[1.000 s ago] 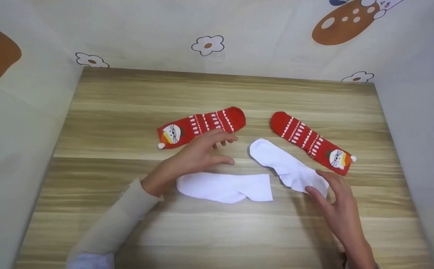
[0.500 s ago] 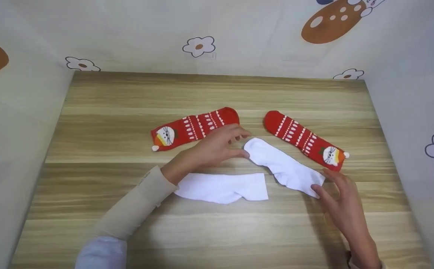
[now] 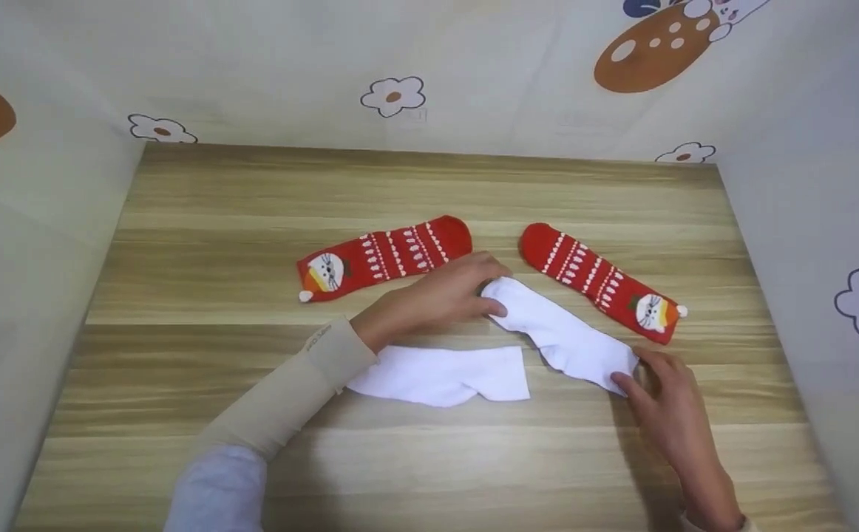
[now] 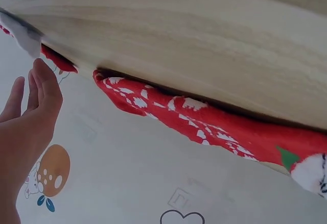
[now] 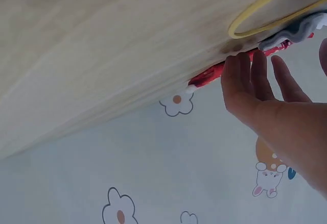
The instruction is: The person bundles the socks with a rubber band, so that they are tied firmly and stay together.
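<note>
Two white socks lie on the wooden table in the head view. My left hand (image 3: 444, 297) spreads thumb and fingers on either side of the toe of the slanted white sock (image 3: 566, 332). At that sock's cuff, my right hand (image 3: 673, 406) has its thumb and fingertips at the two edges. Both wrist views show a gap between thumb and fingers, with no firm pinch visible. The other white sock (image 3: 444, 375) lies flat, its toe partly hidden by the left forearm. Behind are a red patterned sock (image 3: 389, 255) and a second red sock (image 3: 596, 281), each with a cat face.
The wood-grain table (image 3: 429, 473) is bounded by pale printed walls (image 3: 252, 66) at the back and sides. A thin yellow loop (image 5: 240, 22) shows close to the right hand in the right wrist view.
My left hand has moved right, from over the left red sock to the toe of the slanted white sock. My right hand has stayed around its cuff. The camera view has shifted slightly.
</note>
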A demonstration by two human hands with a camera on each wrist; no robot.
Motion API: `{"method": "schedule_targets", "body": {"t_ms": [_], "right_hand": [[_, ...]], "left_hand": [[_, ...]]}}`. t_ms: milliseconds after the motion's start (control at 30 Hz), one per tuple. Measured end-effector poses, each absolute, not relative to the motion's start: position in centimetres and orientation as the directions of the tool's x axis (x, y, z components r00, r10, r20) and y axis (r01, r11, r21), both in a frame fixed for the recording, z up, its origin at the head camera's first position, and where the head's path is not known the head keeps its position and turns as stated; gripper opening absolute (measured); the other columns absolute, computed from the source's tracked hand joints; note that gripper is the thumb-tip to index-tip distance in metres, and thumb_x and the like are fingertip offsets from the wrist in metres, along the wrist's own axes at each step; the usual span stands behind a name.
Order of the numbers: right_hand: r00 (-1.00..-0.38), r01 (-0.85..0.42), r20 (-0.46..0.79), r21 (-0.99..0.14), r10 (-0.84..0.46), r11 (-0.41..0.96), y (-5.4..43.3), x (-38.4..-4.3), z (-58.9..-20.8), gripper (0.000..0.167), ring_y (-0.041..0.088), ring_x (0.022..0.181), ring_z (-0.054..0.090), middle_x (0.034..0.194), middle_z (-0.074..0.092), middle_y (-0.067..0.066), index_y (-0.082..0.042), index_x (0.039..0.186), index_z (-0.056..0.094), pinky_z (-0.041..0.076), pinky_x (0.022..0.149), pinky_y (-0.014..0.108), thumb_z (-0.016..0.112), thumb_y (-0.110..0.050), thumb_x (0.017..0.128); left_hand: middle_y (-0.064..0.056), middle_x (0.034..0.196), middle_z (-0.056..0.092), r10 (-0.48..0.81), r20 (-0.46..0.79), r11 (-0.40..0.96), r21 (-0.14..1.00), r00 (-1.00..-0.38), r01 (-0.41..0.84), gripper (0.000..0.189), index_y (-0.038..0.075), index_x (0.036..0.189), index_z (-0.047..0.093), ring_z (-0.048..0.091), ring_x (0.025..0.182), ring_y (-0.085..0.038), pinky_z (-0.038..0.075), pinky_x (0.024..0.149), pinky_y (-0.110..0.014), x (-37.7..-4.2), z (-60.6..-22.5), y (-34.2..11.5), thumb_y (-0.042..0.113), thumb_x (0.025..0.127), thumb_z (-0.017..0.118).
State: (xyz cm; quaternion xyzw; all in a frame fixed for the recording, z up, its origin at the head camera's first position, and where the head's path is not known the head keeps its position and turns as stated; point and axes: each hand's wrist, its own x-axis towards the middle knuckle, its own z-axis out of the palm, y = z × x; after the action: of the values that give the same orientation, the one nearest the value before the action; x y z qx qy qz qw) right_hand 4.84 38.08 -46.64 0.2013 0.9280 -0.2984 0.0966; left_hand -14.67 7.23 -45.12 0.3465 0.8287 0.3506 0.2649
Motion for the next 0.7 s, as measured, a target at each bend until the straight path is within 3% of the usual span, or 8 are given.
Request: {"method": "schedule_targets", "body": {"t_ms": [233,367,467,700], "right_hand": [[-0.888,0.458,-0.299,-0.505,0.35,0.731,37.6,4.8,-47.3,0.07,0.038,0.135,0.04,0.148,0.042,0.02,-0.007,0.154,0.045,0.038,0.116,0.059,0.069,-0.042,0.098],[-0.888,0.457,-0.287,-0.481,0.359,0.748,37.6,4.6,-47.5,0.068,0.034,0.127,0.041,0.14,0.046,0.018,-0.006,0.153,0.046,0.044,0.102,0.047,0.071,-0.038,0.098],[-0.884,0.466,-0.294,-0.466,0.364,0.752,37.7,4.3,-47.5,0.066,0.031,0.121,0.041,0.134,0.048,0.016,-0.005,0.151,0.048,0.041,0.092,0.039,0.072,-0.035,0.098],[-0.851,0.519,-0.375,-0.503,0.367,0.691,37.7,3.5,-47.1,0.053,0.035,0.12,0.04,0.132,0.048,0.02,0.001,0.138,0.051,0.041,0.097,0.047,0.071,-0.028,0.099]], "left_hand": [[0.006,0.138,0.055,0.749,-0.248,0.528,0.784,-0.615,0.326,0.06,0.026,0.15,0.053,0.052,0.123,-0.01,0.052,0.104,-0.029,-14.9,-46.3,7.6,0.036,0.095,0.074],[0.002,0.138,0.057,0.772,-0.209,0.512,0.764,-0.6,0.393,0.053,0.021,0.148,0.055,0.052,0.123,-0.013,0.05,0.106,-0.031,-15.2,-46.6,7.9,0.025,0.098,0.071],[-0.001,0.139,0.059,0.785,-0.196,0.522,0.721,-0.588,0.456,0.049,0.016,0.147,0.056,0.053,0.126,-0.016,0.049,0.11,-0.034,-15.3,-46.7,8.1,0.018,0.099,0.068],[-0.002,0.139,0.062,0.776,-0.242,0.58,0.637,-0.582,0.508,0.047,0.016,0.147,0.057,0.056,0.127,-0.018,0.049,0.112,-0.037,-15.0,-46.3,8.5,0.013,0.1,0.065]]}}
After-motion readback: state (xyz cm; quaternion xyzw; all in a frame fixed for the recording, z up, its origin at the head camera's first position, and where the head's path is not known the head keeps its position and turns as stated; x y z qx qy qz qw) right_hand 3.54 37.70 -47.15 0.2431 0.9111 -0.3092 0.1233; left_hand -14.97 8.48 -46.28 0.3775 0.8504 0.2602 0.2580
